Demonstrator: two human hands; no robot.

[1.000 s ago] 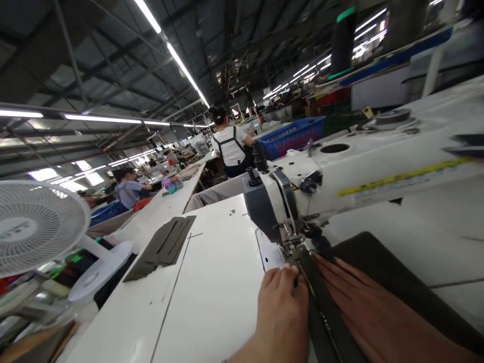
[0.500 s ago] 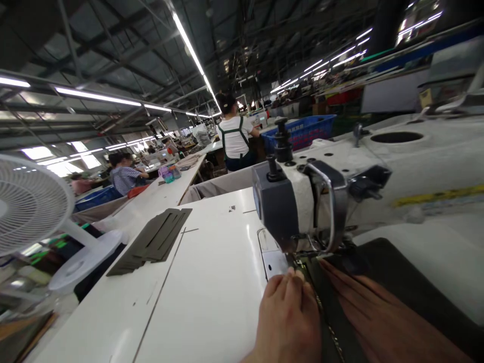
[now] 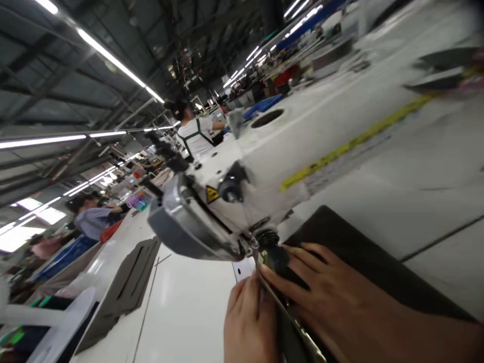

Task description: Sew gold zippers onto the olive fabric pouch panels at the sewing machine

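Dark olive fabric (image 3: 333, 229) lies on the bed of a white sewing machine (image 3: 192, 222), its front end under the presser foot. A shiny gold strip that looks like a metal zipper (image 3: 308, 339) runs along the fabric between my hands. My left hand (image 3: 249, 320) is closed, fingers bunched on the fabric's left edge just before the foot. To the right of the strip, my right hand (image 3: 333, 287) rests flat on the fabric with fingers spread, their tips close to the foot. The needle point is hard to make out.
Grey-olive cut pieces (image 3: 126, 292) are stacked on the white table (image 3: 181, 312) at left. A white fan base (image 3: 68, 327) stands beyond them. Yellow measuring tape (image 3: 355, 143) runs along the machine arm. Two co-workers sit farther off, one in white (image 3: 196, 138), one in stripes (image 3: 93, 222).
My view has tilted and swung right, so the machine appears further left. My right hand's fingers have spread apart on the fabric. My left hand stays at the fabric's edge.
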